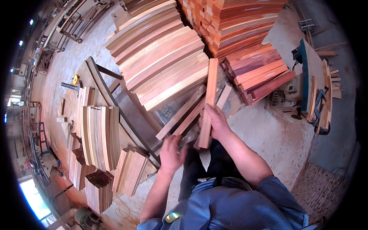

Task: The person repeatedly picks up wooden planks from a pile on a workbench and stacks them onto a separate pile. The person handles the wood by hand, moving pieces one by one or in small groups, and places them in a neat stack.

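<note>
My right hand (217, 122) is closed around a long, light-brown wooden board (211, 86), which points away from me. Its near end reaches down toward my legs. To the left, my left hand (171, 153) holds nothing; its fingers are loosely bent and apart, with the thumb smeared by motion. It is close to the near end of a loose wooden strip (180, 114). Another strip (189, 119) lies beside that one, partly hidden behind the held board. A pale strip (224, 96) shows just right of the board.
Ahead stands a large stack of pale boards (165, 61), with a taller reddish stack (243, 23) behind it. Smaller bundles (100, 134) rest on the left table, beside its dark-edged frame (132, 132). A blue-edged machine table (306, 73) is at right.
</note>
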Demonstrator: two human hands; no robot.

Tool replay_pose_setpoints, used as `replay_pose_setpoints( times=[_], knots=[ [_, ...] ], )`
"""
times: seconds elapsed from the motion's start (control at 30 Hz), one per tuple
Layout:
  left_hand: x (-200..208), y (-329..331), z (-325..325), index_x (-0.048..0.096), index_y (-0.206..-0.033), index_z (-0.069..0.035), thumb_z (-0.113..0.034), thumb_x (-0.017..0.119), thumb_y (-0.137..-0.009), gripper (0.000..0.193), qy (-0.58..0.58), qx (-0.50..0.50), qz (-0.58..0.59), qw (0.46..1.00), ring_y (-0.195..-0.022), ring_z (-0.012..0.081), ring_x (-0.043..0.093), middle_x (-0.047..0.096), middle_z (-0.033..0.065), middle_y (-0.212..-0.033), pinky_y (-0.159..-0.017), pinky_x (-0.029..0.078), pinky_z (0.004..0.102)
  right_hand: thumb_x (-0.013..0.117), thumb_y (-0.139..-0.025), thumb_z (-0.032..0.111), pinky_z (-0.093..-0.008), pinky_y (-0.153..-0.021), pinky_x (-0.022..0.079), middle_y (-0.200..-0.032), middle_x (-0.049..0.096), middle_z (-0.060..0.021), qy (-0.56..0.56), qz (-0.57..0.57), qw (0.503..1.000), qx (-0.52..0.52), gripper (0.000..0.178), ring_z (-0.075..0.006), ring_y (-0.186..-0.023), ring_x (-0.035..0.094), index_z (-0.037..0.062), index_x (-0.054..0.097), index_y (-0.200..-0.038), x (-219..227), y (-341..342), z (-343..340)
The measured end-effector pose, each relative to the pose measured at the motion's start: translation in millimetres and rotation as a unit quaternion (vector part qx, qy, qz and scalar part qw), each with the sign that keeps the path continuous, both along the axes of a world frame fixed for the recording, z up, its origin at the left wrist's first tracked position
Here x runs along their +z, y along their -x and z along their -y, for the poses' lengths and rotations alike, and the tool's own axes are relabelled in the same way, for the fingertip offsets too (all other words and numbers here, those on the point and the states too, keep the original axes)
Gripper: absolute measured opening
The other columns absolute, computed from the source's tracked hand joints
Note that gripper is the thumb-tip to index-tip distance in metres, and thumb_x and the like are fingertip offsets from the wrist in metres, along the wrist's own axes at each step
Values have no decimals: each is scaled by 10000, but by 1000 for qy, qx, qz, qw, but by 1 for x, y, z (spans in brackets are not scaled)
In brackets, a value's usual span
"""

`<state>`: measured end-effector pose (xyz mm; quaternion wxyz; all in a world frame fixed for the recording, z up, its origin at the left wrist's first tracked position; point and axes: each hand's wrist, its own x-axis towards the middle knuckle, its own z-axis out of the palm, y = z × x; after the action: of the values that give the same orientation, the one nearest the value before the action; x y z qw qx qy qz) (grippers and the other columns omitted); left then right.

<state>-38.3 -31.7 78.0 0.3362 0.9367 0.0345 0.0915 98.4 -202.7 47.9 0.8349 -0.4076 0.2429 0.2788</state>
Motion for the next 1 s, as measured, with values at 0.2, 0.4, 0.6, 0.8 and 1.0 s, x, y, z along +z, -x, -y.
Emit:
replay_pose_setpoints(
  times=[0.2,0.4,0.6,0.8,1.0],
  knots=[
    [8,-44,-57,596,-1107,-9,-33,676,-816,303,-8,122,45,992,-919,359,623,605,186,-1051,-801,526,412,575,-990,253,-328,-497,473,-757,540,-31,55,41,996,53,183,-166,-587,561,131,470,-1076,7,10,30],
    [27,-130,-107,585,-1214,4,-106,673,-828,410,-182,118,92,972,-1147,369,536,577,196,-1212,-990,441,438,563,-986,189,-315,-505,491,-736,549,-47,60,65,993,76,175,-164,-573,569,80,465,-1080,14,28,36],
    [28,-193,-119,443,-1397,31,-264,643,-883,625,-329,74,38,941,-1365,366,392,454,208,-1441,-1134,309,474,507,-1003,180,-320,-476,481,-746,534,-60,71,64,992,88,139,-177,-552,555,104,437,-1097,5,39,47],
    [-3,-196,-111,458,-1390,32,-224,585,-918,551,-375,99,61,920,-1354,348,411,470,193,-1425,-1132,300,472,517,-995,165,-314,-481,488,-749,541,-62,83,46,992,77,147,-178,-568,568,100,450,-1109,5,42,55],
    [21,-180,-106,577,-1136,-7,-174,679,-832,362,-273,34,98,957,-1048,341,541,587,161,-1126,-893,414,465,526,-1000,174,-307,-476,486,-756,547,-62,90,52,992,71,166,-174,-573,568,107,465,-1138,4,39,62]
  ],
)
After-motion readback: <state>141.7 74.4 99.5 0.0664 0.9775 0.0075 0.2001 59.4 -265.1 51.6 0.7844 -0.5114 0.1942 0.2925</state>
